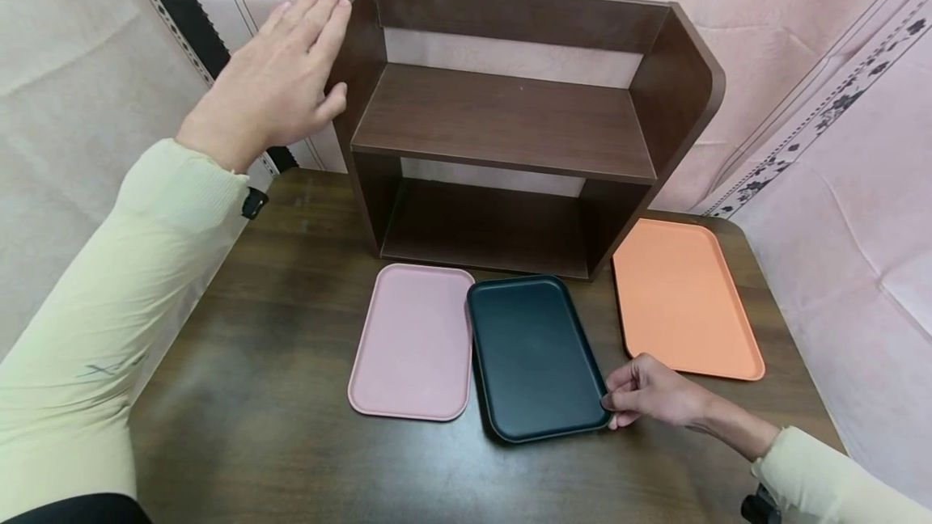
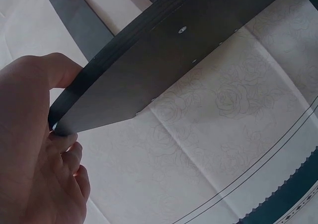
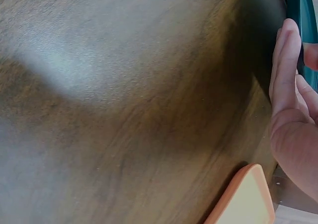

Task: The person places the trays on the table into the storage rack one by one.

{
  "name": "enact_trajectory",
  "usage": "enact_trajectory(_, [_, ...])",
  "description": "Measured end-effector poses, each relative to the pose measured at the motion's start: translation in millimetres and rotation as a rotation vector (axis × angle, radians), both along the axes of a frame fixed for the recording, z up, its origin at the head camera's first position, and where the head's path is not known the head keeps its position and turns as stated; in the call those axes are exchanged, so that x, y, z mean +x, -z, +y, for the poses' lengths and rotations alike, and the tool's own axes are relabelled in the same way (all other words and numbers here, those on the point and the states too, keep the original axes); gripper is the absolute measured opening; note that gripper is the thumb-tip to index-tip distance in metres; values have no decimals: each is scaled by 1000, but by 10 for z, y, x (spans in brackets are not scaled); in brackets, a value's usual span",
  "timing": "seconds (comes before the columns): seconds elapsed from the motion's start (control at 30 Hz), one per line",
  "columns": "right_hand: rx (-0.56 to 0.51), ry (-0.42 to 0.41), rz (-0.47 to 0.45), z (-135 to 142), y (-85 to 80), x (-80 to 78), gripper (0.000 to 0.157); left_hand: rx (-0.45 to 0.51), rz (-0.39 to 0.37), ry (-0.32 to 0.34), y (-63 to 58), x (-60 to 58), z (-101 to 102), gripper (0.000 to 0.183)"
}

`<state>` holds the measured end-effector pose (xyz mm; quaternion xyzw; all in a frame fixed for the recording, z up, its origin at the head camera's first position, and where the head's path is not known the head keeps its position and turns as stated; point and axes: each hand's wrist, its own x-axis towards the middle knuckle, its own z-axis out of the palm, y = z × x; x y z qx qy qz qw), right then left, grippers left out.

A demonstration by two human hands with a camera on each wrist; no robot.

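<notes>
In the head view, my right hand pinches the lower right edge of a dark green tray. The right wrist view has the thumb on the rim of this tray and the fingers below it. The tray is tilted slightly and overlaps the right edge of a pink tray. At the upper left, my left hand grips the left side panel of a dark brown wooden shelf. The left wrist view puts that panel between thumb and fingers, the thumb tip hidden behind it.
An orange tray lies right of the shelf on the brown wooden table. The shelf has two levels and stands at the back of the table. Pale patterned cloth hangs behind and along the sides.
</notes>
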<state>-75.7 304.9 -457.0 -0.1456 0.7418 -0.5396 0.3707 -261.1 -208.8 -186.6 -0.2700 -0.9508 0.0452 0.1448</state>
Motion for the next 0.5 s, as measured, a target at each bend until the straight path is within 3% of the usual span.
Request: enact_trajectory(0.5, [-4,-21,39,-125,-197,-48,19,5,11,5,11,9,1,78])
